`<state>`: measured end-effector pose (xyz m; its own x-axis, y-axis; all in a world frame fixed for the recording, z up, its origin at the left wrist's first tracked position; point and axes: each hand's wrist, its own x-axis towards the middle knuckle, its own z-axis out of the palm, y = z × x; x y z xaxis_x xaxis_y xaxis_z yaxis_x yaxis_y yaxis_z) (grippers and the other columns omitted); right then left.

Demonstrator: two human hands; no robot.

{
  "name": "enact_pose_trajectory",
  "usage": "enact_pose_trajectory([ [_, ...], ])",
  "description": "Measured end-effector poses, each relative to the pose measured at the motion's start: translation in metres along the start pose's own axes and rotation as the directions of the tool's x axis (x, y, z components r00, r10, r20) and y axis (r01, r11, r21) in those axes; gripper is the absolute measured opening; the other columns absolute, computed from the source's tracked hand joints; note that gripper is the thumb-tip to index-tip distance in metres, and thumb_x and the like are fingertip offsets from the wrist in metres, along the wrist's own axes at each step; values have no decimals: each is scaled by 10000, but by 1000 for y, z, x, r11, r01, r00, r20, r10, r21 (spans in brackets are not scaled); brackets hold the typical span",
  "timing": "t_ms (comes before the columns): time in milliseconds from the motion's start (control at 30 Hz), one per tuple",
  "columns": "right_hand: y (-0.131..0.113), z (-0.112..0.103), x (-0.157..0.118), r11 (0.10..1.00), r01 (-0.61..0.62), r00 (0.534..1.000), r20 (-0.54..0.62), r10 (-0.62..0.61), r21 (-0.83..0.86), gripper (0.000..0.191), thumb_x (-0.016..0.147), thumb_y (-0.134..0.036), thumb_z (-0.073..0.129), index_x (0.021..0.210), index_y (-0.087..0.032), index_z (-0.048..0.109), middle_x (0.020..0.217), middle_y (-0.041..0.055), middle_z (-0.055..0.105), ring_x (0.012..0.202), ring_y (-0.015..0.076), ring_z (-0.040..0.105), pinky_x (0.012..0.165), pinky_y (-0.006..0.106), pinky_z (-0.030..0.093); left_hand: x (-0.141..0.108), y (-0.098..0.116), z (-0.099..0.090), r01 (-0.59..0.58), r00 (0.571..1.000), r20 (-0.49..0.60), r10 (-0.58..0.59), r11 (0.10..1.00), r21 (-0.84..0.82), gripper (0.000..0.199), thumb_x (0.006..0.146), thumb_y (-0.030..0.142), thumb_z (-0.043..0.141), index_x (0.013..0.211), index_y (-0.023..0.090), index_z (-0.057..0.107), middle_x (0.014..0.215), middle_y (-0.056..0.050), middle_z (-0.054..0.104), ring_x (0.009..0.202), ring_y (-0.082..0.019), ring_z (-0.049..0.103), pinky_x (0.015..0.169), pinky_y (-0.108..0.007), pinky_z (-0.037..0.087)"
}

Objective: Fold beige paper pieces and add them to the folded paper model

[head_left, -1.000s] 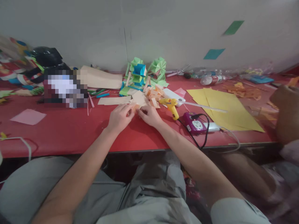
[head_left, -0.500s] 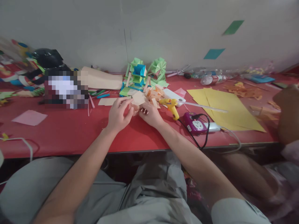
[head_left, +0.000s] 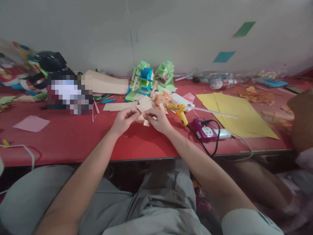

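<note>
Clear bottle (head_left: pixel 218 84) laid sideways on red table (head_left: pixel 73 140), contents indiscernible. Peach paper (head_left: pixel 140 119) seen between left hand (head_left: pixel 123 121) and right hand (head_left: pixel 157 121), both narrowed; whether gripped cannot be told. Left fingers drawn closer together than half-second earlier.

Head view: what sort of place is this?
It looks like a paper-craft workspace: a yellow glue gun, folded green paper shapes and large yellow sheets are on a red table.
</note>
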<state>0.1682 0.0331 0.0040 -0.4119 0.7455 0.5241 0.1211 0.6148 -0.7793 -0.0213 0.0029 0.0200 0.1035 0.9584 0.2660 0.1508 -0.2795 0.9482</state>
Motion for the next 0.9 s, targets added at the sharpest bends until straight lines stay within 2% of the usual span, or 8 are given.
enact_pose_trajectory([
  [133,-3,-2,1,998,-37,999,5,37,45,247,876,-396,640,819,-169,719,801,43,706,716,143,608,656,272,470,0,0,-4,3,996,87,-5,1000,15,364,751,484,770,940,174,740,949,-75,756,884,-215,690,780,-302,543],
  [233,-3,-3,0,996,-69,998,8,69,58,231,859,-384,664,836,-168,744,807,47,722,731,153,626,665,278,479,0,-1,-7,6,992,125,-13,998,62,363,757,479,770,951,172,763,955,-81,766,882,-222,700,798,-316,549],
  [433,2,-2,0,994,-89,996,32,87,67,278,849,-437,680,846,-171,760,839,60,741,759,165,648,684,286,493,0,2,-9,-10,993,117,-5,992,123,315,759,463,767,868,167,783,815,-71,763,758,-200,694,706,-294,547],
  [633,-1,-3,1,997,-70,996,60,67,39,383,889,-526,597,836,-172,734,810,51,727,748,167,631,689,295,488,-1,7,-7,-76,994,94,58,975,211,278,796,449,726,805,174,767,786,-60,753,728,-194,684,686,-287,535],
  [800,-7,-4,1,994,-108,991,78,107,16,490,879,-608,562,720,-159,677,649,13,624,622,125,519,578,263,413,-2,7,-6,-125,989,111,96,949,291,305,834,462,680,807,168,755,769,-55,738,683,-178,654,635,-271,503],
  [900,-8,-4,2,988,-146,985,101,141,42,490,852,-617,593,708,-155,668,634,8,605,591,112,491,542,255,381,-2,5,-5,-123,987,135,85,945,304,306,844,460,670,822,167,751,765,-54,733,690,-178,650,639,-271,500],
])
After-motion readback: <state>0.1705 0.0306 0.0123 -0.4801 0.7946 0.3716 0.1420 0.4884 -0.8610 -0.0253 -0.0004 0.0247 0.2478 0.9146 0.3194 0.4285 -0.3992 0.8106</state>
